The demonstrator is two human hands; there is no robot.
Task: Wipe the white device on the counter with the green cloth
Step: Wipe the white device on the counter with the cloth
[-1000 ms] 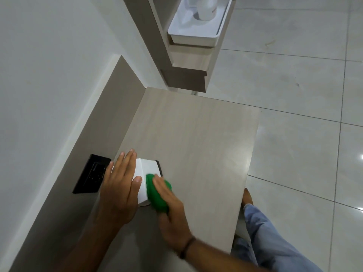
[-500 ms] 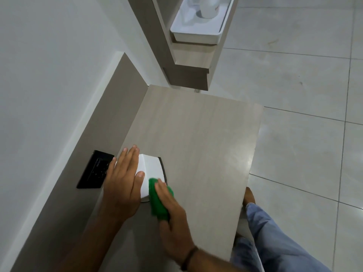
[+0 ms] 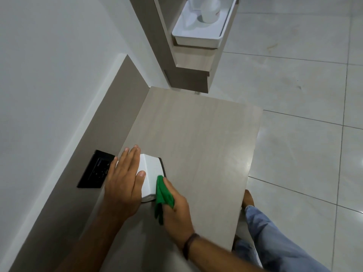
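The white device [image 3: 150,173] is an angular box with a dark edge, sitting near the left side of the light wood counter [image 3: 198,138]. My left hand [image 3: 123,181] lies flat over its left part, fingers together, thumb on its top face, holding it in place. My right hand [image 3: 174,209] grips the folded green cloth [image 3: 162,195] and presses it against the device's near right side. The device's left half is hidden under my left hand.
A black wall socket panel [image 3: 96,169] sits in the brown backsplash just left of the device. A shelf unit with a white tray [image 3: 196,37] holding a white bottle stands beyond the counter. Tiled floor and my jeans-clad leg [image 3: 275,238] lie to the right.
My right hand has slid the green cloth down along the device's right side toward its near corner. My left hand stays on the device.
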